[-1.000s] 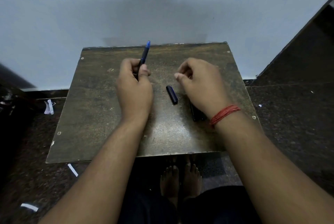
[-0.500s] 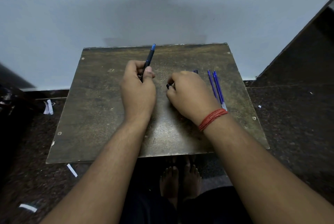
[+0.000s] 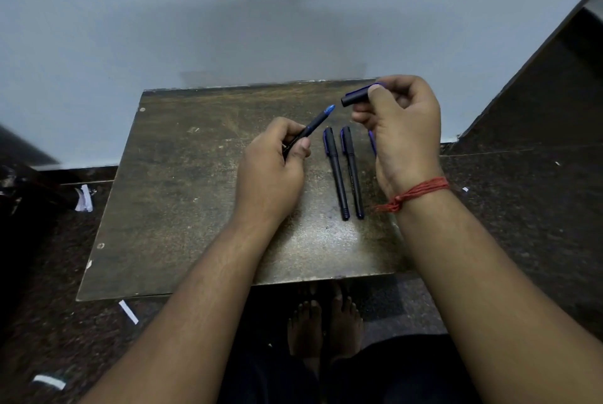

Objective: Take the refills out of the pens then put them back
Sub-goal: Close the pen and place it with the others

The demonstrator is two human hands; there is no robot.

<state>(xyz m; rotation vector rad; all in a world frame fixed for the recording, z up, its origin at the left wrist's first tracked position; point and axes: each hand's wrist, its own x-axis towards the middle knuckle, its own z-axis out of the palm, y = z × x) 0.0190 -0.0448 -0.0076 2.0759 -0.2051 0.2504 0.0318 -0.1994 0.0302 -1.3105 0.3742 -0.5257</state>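
My left hand [image 3: 269,172] grips a dark pen [image 3: 311,126] whose blue end points up and to the right, above the middle of the brown table [image 3: 182,194]. My right hand [image 3: 399,132] is raised over the table's back right part and pinches a black pen cap [image 3: 355,98] between thumb and fingers, open end facing left. The cap hangs a short way right of the held pen's tip, not touching it. Two capped dark pens [image 3: 336,172] [image 3: 353,172] lie side by side on the table between my hands. A thin blue refill [image 3: 372,142] peeks out behind my right palm.
The small table stands against a pale wall [image 3: 228,12]. A dark stair edge [image 3: 538,83] rises at the right. White paper scraps [image 3: 84,198] lie on the dark floor at the left. My bare feet [image 3: 323,322] are under the table's front edge.
My right hand picked the black cap off the table and lifted it up and to the right. Two capped pens that it covered now show. My left hand tilted its pen rightward.
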